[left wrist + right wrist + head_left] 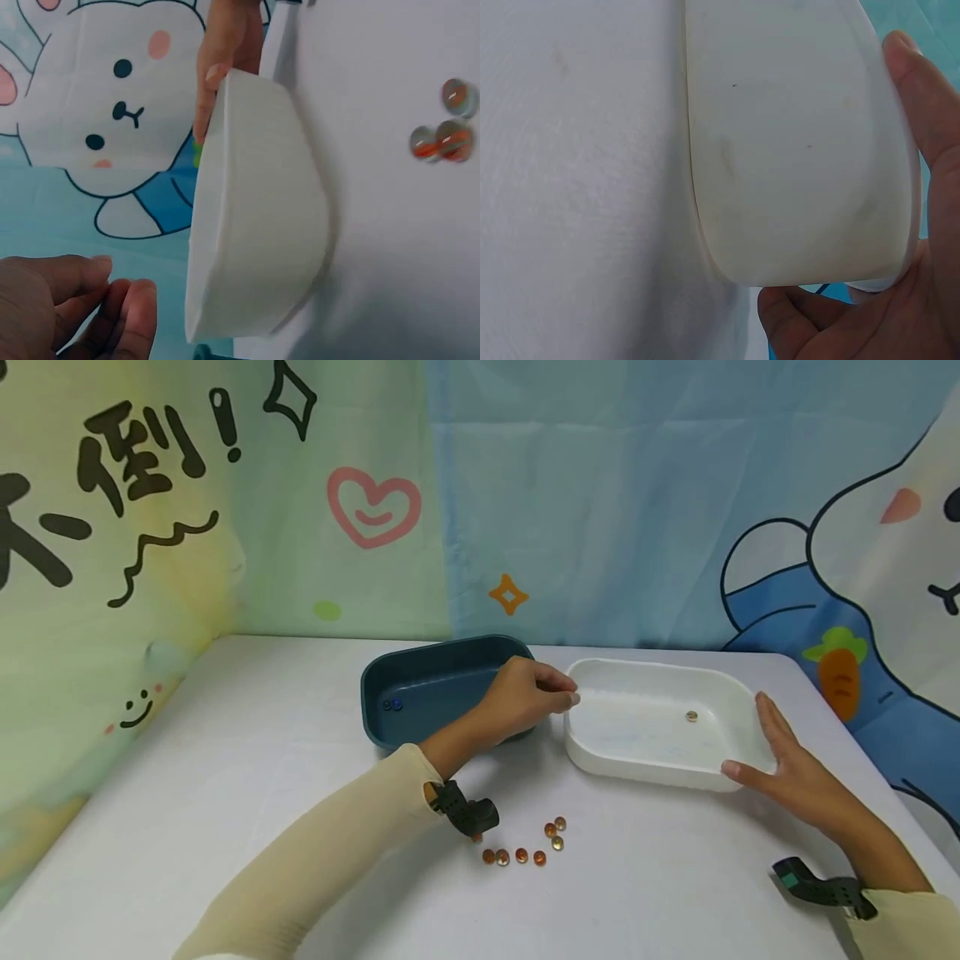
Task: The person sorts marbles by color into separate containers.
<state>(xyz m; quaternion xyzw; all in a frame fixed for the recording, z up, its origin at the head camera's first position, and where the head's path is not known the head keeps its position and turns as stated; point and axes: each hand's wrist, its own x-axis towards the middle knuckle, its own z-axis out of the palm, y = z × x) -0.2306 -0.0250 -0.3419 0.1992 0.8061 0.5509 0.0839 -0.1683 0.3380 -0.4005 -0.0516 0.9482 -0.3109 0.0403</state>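
My left hand (528, 693) hovers at the left end of a white tray (648, 770), fingers and thumb loosely curled toward each other. Seen from the left wrist, a gap separates this hand's (82, 307) thumb from its fingertips, and nothing shows between them. At the opposite end of the tray, my right hand (798, 777) holds the corner, thumb at the front rim and fingers along the right side. The right wrist view shows that hand (922, 247) around the tray's wall (795, 172). One small glass marble (692, 716) lies inside the white tray.
Behind my left forearm stands a dark blue tray (375, 727) with two dark blue marbles (392, 704) in it. Several orange glass marbles (521, 856) lie scattered on the white table (637, 885) in front of the trays. A printed cloth (585, 527) hangs behind.
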